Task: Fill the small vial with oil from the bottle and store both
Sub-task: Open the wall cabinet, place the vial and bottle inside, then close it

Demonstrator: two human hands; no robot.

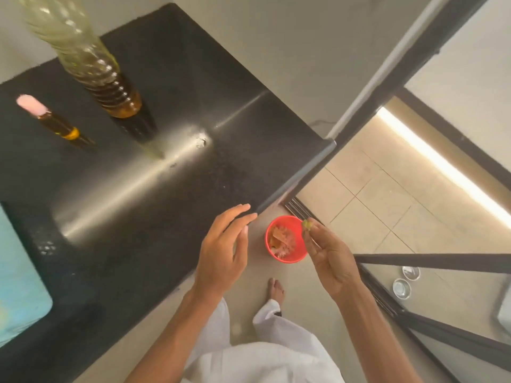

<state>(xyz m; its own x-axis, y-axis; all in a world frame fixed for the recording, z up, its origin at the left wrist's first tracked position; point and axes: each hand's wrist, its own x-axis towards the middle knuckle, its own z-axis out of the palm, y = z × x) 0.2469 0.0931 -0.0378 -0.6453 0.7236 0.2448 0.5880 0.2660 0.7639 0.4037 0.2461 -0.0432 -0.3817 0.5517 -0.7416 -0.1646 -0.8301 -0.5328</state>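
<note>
A tall clear plastic oil bottle [91,64] stands upright at the back left of the black counter [171,167], with amber oil in its lower part. Left of it stands the small vial [52,120] with a pink cap and amber oil inside. My left hand [224,250] hovers with relaxed fingers over the counter's front corner and holds nothing. My right hand [329,258] is off the counter's edge and pinches a small greenish scrap [307,224] at its fingertips, just above a red bin [286,239] on the floor.
The red bin holds peels and scraps. A light blue object [19,280] lies at the counter's left edge. A dark-framed glass shelf unit [431,299] with two small glass bowls [406,280] stands to the right. My bare foot [276,288] is on the floor.
</note>
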